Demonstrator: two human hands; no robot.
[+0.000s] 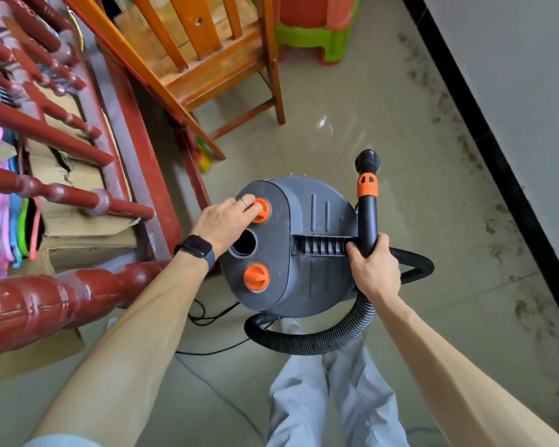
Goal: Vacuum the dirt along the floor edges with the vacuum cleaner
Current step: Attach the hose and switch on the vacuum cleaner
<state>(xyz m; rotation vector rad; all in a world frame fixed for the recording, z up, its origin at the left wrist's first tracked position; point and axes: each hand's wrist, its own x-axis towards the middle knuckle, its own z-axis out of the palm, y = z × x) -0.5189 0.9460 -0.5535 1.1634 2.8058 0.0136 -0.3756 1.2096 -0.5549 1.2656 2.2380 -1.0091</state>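
Curling over the upper orange knob, the fingers of the left hand pinch it on the flat grey face of the vacuum cleaner. A dark watch sits on that wrist. The right hand is wrapped around the black tube, just where it crosses the end of the ribbed carry handle; the thumb lies against the handle.

Below the gripped knob are a round opening and a lower orange knob. The ribbed hose loops under the machine, and a thin cord trails on the floor beside it. Whether the machine stands on the floor or is lifted cannot be told.

The dirt lies in dark specks along the black skirting to the right, well apart from the tube's mouth, so no cleaning looks started.

Risks, as a judgement: the looped hose could kink or catch the person's legs, the cord could snag on the wooden chair or the red railing, and a loosened knob could cost suction.
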